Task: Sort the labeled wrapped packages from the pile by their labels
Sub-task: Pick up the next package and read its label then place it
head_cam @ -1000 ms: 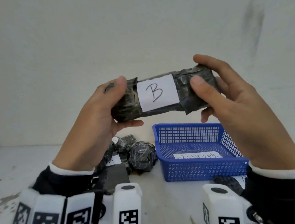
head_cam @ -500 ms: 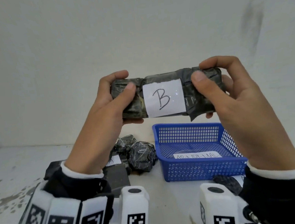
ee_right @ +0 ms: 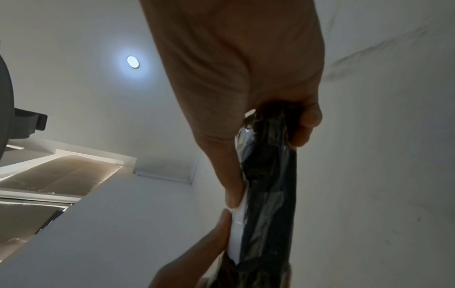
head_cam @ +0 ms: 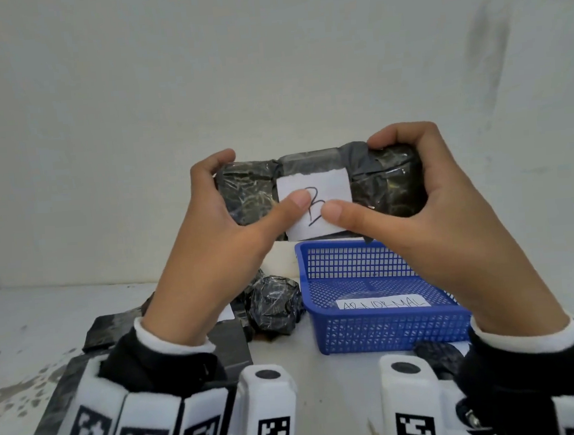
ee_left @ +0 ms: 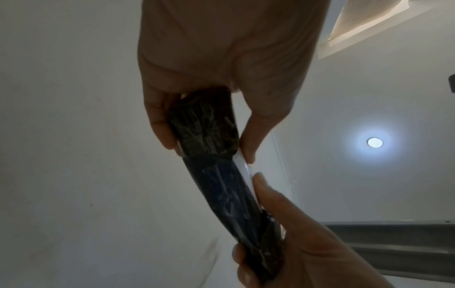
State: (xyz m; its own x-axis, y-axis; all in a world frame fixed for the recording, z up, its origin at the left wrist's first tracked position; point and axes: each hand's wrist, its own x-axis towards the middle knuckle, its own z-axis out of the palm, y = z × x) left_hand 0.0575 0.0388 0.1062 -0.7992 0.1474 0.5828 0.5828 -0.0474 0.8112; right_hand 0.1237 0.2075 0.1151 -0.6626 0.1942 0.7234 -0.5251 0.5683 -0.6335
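A long package in black wrap (head_cam: pixel 389 188) with a white label (head_cam: pixel 324 183) marked B is held up in front of me, above the table. My left hand (head_cam: pixel 223 215) grips its left end and my right hand (head_cam: pixel 411 200) grips its right end. Both thumbs lie on the label and partly cover the letter. In the left wrist view the package (ee_left: pixel 221 175) runs between my left hand (ee_left: pixel 209 109) and the other hand. The right wrist view shows the package (ee_right: pixel 268 194) edge-on in my right hand (ee_right: pixel 265 148).
A blue mesh basket (head_cam: pixel 384 333) with a paper reading ABNORMAL (head_cam: pixel 383 303) stands on the white table at the right. A pile of black wrapped packages (head_cam: pixel 273 304) lies left of it. Another package (head_cam: pixel 433 353) lies in front of the basket. A white wall stands behind.
The package has come lower and tilted its top toward me. Both thumbs slid inward from the wrap onto the B label, and the fingers curled over the top edge.
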